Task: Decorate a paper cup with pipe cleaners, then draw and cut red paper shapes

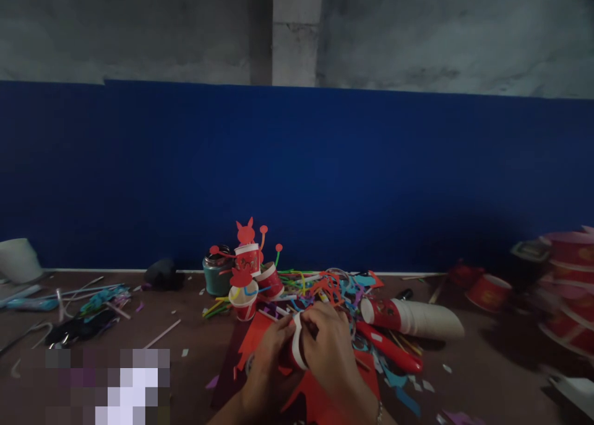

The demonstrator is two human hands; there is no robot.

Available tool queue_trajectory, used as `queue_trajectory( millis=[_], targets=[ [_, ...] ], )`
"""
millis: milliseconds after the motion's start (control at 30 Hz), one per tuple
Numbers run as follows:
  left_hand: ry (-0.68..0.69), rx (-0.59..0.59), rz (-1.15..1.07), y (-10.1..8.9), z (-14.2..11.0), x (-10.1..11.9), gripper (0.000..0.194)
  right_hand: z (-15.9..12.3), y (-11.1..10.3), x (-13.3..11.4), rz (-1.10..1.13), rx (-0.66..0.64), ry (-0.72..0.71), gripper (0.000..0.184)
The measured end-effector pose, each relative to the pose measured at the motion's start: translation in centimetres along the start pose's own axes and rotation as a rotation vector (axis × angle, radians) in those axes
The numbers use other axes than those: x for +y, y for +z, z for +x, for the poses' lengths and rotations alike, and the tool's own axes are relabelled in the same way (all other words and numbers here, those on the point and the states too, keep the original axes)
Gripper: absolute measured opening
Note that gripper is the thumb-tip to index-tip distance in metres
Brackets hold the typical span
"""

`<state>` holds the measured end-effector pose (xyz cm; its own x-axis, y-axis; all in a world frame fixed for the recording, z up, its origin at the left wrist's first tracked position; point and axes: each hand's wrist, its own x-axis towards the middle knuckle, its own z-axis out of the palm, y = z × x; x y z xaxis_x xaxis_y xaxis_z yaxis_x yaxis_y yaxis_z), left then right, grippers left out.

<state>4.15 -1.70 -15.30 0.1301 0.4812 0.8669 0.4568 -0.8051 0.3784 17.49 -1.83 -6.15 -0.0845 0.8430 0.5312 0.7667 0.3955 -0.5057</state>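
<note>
Between my two hands, low in the middle of the view, is a red paper cup (297,346) with a white rim, tipped on its side. My left hand (271,351) wraps round the cup's outside. The fingers of my right hand (327,338) are bent in at the cup's mouth; whether they pinch anything small there is hidden. Below them lie sheets of red paper (320,397). Just beyond stand decorated paper cups (244,301) with red cut-out shapes and straw arms, beside a teal jar (218,275).
A stack of nested paper cups (413,317) lies right of my hands, near a red tool handle (392,349). Coloured straws and paper scraps (343,286) are heaped behind. Blurred red tubs (568,289) stand far right, a white cup (19,261) far left. A blue panel (297,177) rises behind the table.
</note>
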Motion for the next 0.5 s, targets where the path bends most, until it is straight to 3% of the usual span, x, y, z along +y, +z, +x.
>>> queue_trajectory(
  millis=[267,500],
  targets=[
    [0.003,0.003,-0.002,-0.05,-0.02,-0.14,0.06,0.01,-0.27,0.22,-0.119,0.055,-0.064,0.016],
    [-0.037,0.021,-0.011,0.28,-0.73,-0.55,0.062,0.32,-0.52,-0.07,0.053,0.035,-0.075,0.019]
  ],
)
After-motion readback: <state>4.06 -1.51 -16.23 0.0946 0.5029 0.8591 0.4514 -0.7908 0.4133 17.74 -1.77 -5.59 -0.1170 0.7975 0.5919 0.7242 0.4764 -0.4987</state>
